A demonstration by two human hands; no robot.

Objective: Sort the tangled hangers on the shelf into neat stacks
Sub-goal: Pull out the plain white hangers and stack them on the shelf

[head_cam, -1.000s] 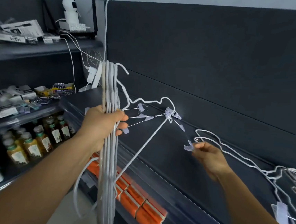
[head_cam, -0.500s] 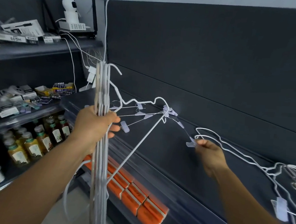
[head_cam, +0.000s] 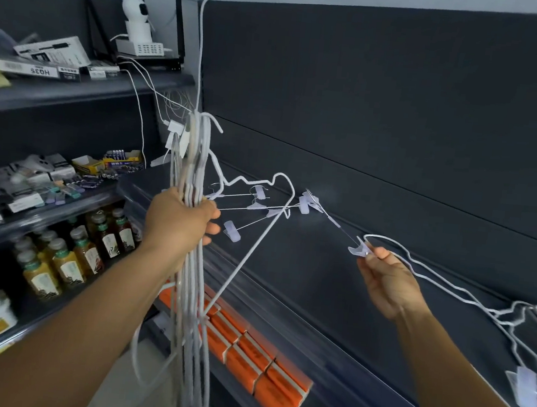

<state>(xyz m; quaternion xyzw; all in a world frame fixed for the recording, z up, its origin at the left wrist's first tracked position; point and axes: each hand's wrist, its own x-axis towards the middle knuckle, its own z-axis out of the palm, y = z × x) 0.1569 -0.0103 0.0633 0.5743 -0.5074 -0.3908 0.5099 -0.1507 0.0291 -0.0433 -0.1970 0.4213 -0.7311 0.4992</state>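
Above dark shelf [head_cam: 333, 295]: left hand [head_cam: 178, 224] gripping bundle of white wire hangers [head_cam: 186, 294]; right hand [head_cam: 390, 284] pinching translucent plastic clip [head_cam: 359, 248], better drawing gently, avoiding snags.

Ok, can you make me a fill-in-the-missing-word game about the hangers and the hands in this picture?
1. The bundle of white hangers is gripped by the ____ hand.
2. The right hand pinches a small clear ____ on a thin wire.
3. The boxes on the low shelf are ____ in colour.
4. More tangled hangers lie on the dark ____, to the right.

Missing words: left; clip; orange; shelf
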